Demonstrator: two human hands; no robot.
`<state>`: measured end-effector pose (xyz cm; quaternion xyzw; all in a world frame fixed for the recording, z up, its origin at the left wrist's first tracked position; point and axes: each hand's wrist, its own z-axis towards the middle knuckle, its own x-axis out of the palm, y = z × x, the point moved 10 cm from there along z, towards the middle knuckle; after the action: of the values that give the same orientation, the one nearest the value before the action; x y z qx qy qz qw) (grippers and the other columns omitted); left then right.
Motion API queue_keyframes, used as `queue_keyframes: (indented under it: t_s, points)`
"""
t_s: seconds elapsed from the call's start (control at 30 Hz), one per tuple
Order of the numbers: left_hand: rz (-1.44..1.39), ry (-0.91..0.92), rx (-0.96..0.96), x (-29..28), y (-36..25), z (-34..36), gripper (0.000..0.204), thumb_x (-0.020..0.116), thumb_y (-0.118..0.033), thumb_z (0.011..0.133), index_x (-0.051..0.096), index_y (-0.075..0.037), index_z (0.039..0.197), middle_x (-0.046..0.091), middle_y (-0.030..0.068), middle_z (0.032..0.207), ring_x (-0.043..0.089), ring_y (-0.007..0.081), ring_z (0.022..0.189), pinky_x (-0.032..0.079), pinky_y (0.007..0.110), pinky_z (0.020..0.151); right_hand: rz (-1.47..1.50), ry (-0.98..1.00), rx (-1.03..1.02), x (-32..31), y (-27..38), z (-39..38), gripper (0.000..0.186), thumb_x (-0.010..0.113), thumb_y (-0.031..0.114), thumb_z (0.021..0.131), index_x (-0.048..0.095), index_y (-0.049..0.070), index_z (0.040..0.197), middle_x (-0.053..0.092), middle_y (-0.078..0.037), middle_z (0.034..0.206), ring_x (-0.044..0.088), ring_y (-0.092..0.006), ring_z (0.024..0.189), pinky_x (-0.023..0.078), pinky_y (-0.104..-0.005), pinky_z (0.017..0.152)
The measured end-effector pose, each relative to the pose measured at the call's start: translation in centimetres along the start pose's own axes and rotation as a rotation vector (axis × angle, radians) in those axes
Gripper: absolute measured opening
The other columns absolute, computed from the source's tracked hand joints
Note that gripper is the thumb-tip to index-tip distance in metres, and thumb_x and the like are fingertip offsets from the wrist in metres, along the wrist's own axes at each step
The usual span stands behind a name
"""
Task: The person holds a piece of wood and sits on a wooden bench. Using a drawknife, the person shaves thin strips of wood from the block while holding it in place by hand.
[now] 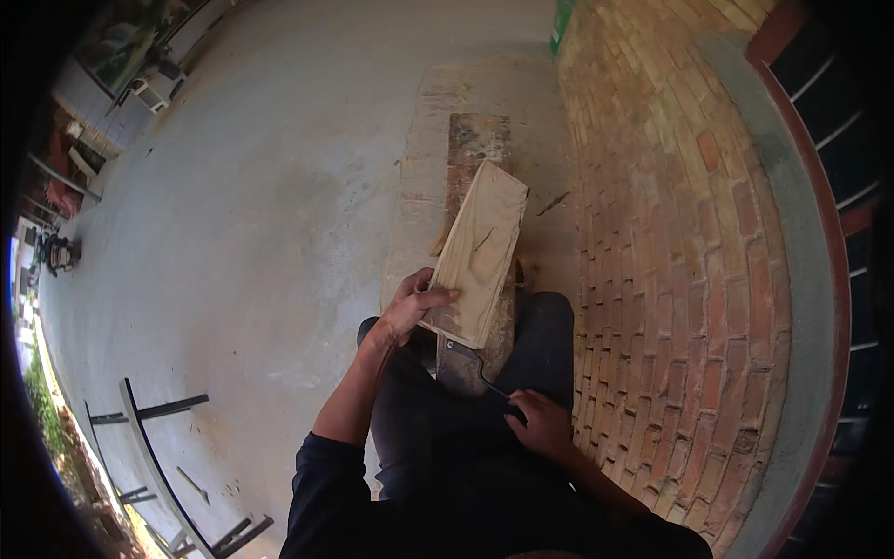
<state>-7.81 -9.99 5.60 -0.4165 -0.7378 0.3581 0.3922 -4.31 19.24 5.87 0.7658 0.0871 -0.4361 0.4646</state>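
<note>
A pale, wedge-ended wooden board (pixel 484 238) lies aslant over the near part of a worn, narrow wooden bench (pixel 480 135). My left hand (pixel 410 306) grips the board's near left edge, thumb on top and fingers underneath. Close to its near end sits a dark metal piece (pixel 456 348) with a thin, bent rod (pixel 492 382) running from it to my right hand. The fingers of my right hand (pixel 542 421) are curled around the rod's end; the handle is hidden. What kind of tool it is cannot be made out. A dark line marks the board's face.
My knees (pixel 549 321) flank the bench. A brick wall (pixel 670 307) rises close on the right, with a barred window (pixel 829 121) beyond. On the concrete floor (pixel 251 252) at the lower left lies a dark metal frame (pixel 163 456). A green container (pixel 561 26) stands far ahead.
</note>
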Motion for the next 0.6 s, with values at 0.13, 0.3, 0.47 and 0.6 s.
queue_keyframes:
  t_s: [0.13, 0.3, 0.47, 0.6]
  points:
    - [-0.03, 0.005, -0.055, 0.6, 1.3, 6.3, 0.048, 0.078, -0.021, 0.085, 0.063, 0.002, 0.125, 0.071, 0.0102, 0.109, 0.067, 0.0182, 0.101, 0.051, 0.032, 0.09, 0.007, -0.116, 0.027, -1.7, -1.4, -0.4, 0.023, 0.075, 0.019, 0.086, 0.067, 0.007, 0.104, 0.07, -0.009, 0.108, 0.068, -0.0309, 0.104, 0.055, -0.0418, 0.086]
    - [-0.103, -0.074, -0.068, -0.4, 4.9, 9.3, 0.04, 0.074, -0.018, 0.089, 0.064, 0.001, 0.123, 0.071, 0.0096, 0.111, 0.067, 0.0176, 0.098, 0.052, 0.031, 0.088, 0.012, -0.196, 0.089, -3.0, -3.0, -0.2, 0.015, 0.073, 0.017, 0.086, 0.066, 0.01, 0.096, 0.068, -0.011, 0.091, 0.068, -0.0331, 0.088, 0.055, -0.0454, 0.077]
    - [-0.16, -0.128, -0.032, -1.8, 7.1, 8.8, 0.039, 0.07, -0.018, 0.092, 0.064, 0.001, 0.125, 0.072, 0.0096, 0.113, 0.069, 0.0197, 0.102, 0.054, 0.034, 0.094, 0.034, -0.182, 0.111, -2.9, -3.5, 0.6, 0.012, 0.072, 0.018, 0.087, 0.064, 0.011, 0.092, 0.067, -0.01, 0.087, 0.068, -0.0333, 0.085, 0.054, -0.0462, 0.073]
    - [-0.296, -0.21, -0.019, -1.8, 7.6, 9.5, 0.036, 0.075, -0.016, 0.09, 0.066, 0.0, 0.121, 0.073, 0.0092, 0.11, 0.069, 0.0183, 0.1, 0.054, 0.033, 0.091, 0.025, -0.197, 0.089, -2.7, -3.9, 0.5, 0.011, 0.071, 0.019, 0.088, 0.065, 0.011, 0.092, 0.067, -0.011, 0.085, 0.068, -0.033, 0.084, 0.054, -0.0462, 0.073]
